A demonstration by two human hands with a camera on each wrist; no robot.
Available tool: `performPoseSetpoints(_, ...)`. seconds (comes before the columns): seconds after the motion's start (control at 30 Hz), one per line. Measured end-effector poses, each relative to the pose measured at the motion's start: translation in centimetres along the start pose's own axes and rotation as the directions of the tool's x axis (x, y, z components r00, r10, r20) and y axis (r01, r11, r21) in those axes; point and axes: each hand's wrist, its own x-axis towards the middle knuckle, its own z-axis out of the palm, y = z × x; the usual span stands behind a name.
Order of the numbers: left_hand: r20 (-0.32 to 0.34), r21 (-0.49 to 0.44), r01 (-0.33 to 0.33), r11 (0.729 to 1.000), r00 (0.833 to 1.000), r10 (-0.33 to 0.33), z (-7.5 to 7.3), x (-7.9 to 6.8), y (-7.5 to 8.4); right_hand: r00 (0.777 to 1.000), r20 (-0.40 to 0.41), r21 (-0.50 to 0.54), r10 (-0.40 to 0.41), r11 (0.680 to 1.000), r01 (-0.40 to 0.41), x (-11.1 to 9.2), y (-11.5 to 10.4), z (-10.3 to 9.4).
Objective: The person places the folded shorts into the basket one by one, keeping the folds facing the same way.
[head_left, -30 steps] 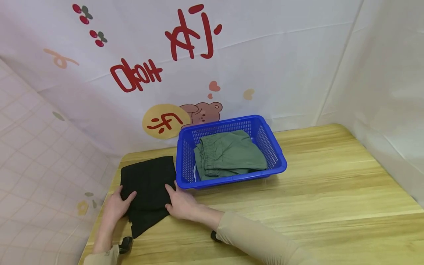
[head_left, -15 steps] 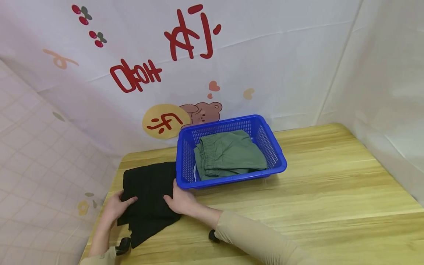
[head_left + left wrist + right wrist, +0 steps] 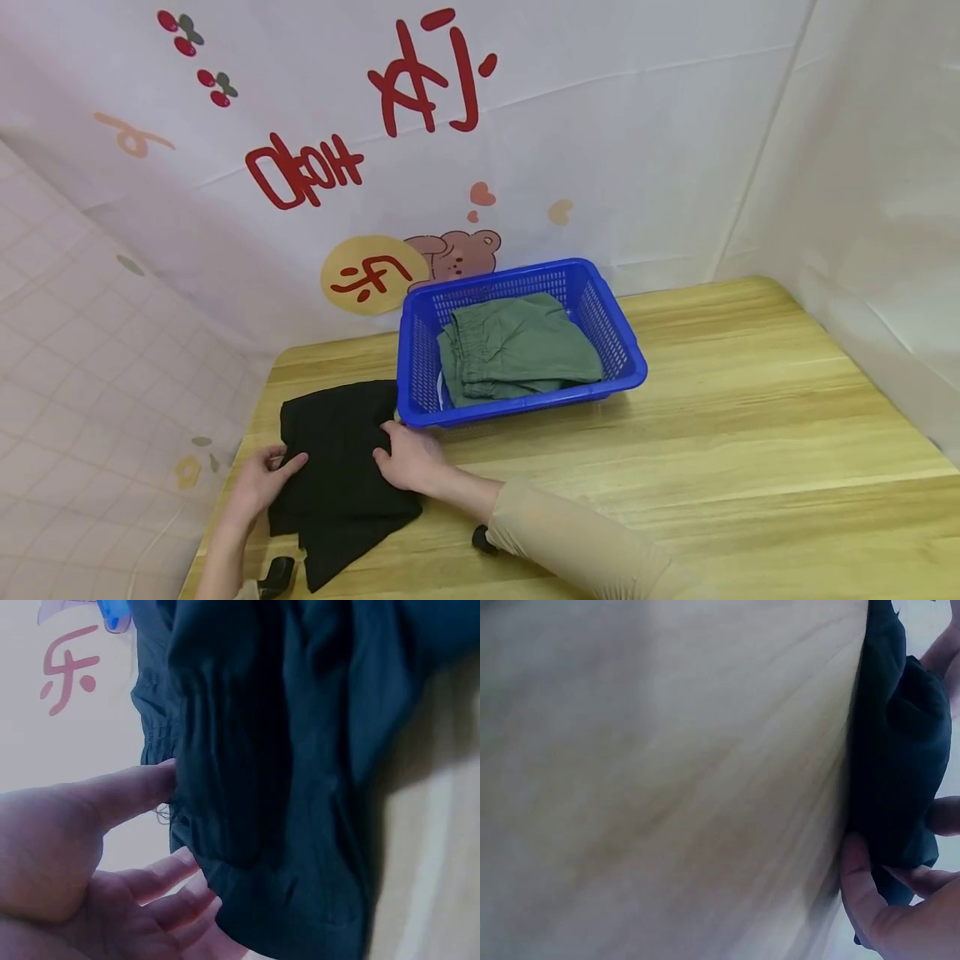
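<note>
A folded black garment [image 3: 341, 454] lies on the table's left side, with a gathered, elastic-looking part visible in the left wrist view. My left hand [image 3: 258, 483] holds its left edge, thumb on top and fingers at the side and underneath. On the opposite edge, my right hand [image 3: 412, 460] grips the cloth between thumb and fingers, just in front of a blue plastic basket [image 3: 525, 403]. The right wrist view shows the fingers [image 3: 861, 881] of that hand against the bundled dark cloth. The garment's far right corner meets the basket.
Folded green pants [image 3: 528, 350] with an elastic waistband lie in the basket. The wooden table [image 3: 750, 417] extends to the right. A white printed sheet [image 3: 637, 150] hangs behind it and along both sides.
Both hands have drawn the black garment toward me, away from the table's back edge. The basket and the green pants have stayed in place.
</note>
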Motion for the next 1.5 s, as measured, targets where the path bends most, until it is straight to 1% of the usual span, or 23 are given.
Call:
performPoseSetpoints(0.1,-0.01,0.003,0.013,1.0,1.0,-0.013,0.2,-0.6,0.1,1.0,-0.005,0.002,-0.02,1.0,0.02,-0.2,-0.1,-0.1)
performPoseSetpoints(0.2,-0.03,-0.005,0.026,1.0,0.999,-0.026,0.4,-1.1,0.2,0.999,-0.018,0.03,-0.03,0.999,0.03,-0.3,-0.1,-0.1)
performPoseSetpoints(0.3,-0.053,-0.042,0.033,0.999,0.998,-0.035,0.7,-1.6,0.4,0.999,-0.033,0.078,-0.037,0.996,0.039,-0.6,-0.1,-0.1)
performPoseSetpoints(0.37,-0.056,-0.086,0.039,0.996,0.997,-0.044,0.8,-1.8,0.5,0.999,-0.043,0.108,-0.034,0.993,0.038,-0.8,0.0,0.0)
performPoseSetpoints(0.43,-0.044,-0.121,0.057,0.991,0.997,-0.063,1.0,-2.1,0.5,0.999,-0.041,0.142,-0.018,0.99,0.023,-1.0,-0.1,0.0)
performPoseSetpoints(0.53,-0.007,-0.157,0.091,0.983,0.996,-0.094,1.2,-2.4,0.4,0.999,-0.034,0.185,0.017,0.983,-0.011,-1.0,-0.1,-0.1)
performPoseSetpoints(0.63,0.006,-0.175,0.099,0.98,0.995,-0.1,1.3,-2.7,0.3,0.999,-0.021,0.211,0.029,0.977,-0.024,-1.0,-0.1,-0.3)
performPoseSetpoints(0.83,-0.024,-0.224,0.077,0.972,0.996,-0.085,1.5,-2.8,0.3,0.999,-0.032,0.176,-0.044,0.983,0.049,-1.7,-0.1,-0.6)
performPoseSetpoints(1.03,-0.035,-0.258,0.07,0.964,0.996,-0.082,1.6,-3.0,0.2,0.993,-0.035,0.135,-0.111,0.984,0.115,-2.7,-1.0,-1.1)
performPoseSetpoints(1.13,-0.041,-0.243,0.066,0.968,0.996,-0.078,1.4,-3.5,0.3,0.987,-0.041,0.109,-0.157,0.981,0.16,-3.3,-1.4,-1.3)
performPoseSetpoints(1.23,-0.043,-0.251,0.065,0.966,0.996,-0.078,1.2,-4.2,0.5,0.978,-0.045,0.087,-0.206,0.974,0.209,-3.9,-1.7,-1.4)
performPoseSetpoints(1.37,-0.058,-0.317,0.069,0.946,0.994,-0.092,0.7,-5.3,0.8,0.964,-0.054,0.086,-0.262,0.96,0.266,-4.7,-2.3,-1.9)
performPoseSetpoints(1.5,-0.06,-0.352,0.08,0.933,0.992,-0.108,0.2,-6.0,1.3,0.949,-0.066,0.07,-0.308,0.947,0.313,-5.4,-2.8,-2.6)
